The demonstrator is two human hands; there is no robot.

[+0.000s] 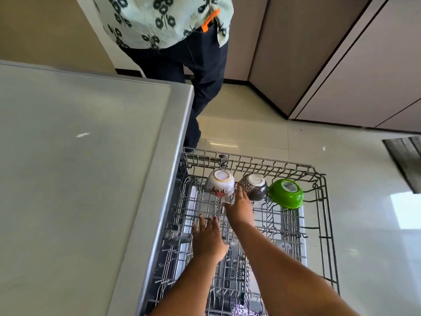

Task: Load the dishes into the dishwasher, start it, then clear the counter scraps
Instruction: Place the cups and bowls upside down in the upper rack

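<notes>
The dishwasher's wire rack [319,179] is pulled out beside the counter. Three bowls sit upside down along its far row: a white floral bowl [219,182], a dark patterned bowl [255,187] and a green bowl [287,193]. My right hand [239,208] reaches between the white and dark bowls and holds a clear glass [228,200] against the rack; its fingers are hidden under the hand. My left hand [208,238] hovers just behind it over the rack, fingers straight and spread, tips close to the glass.
A grey counter top [79,167] fills the left. Another person in a floral shirt and dark trousers [205,65] stands beyond the rack. Pale floor tiles [353,167] lie to the right, cabinets [341,65] at the back right, and a mat [407,160] at the right edge.
</notes>
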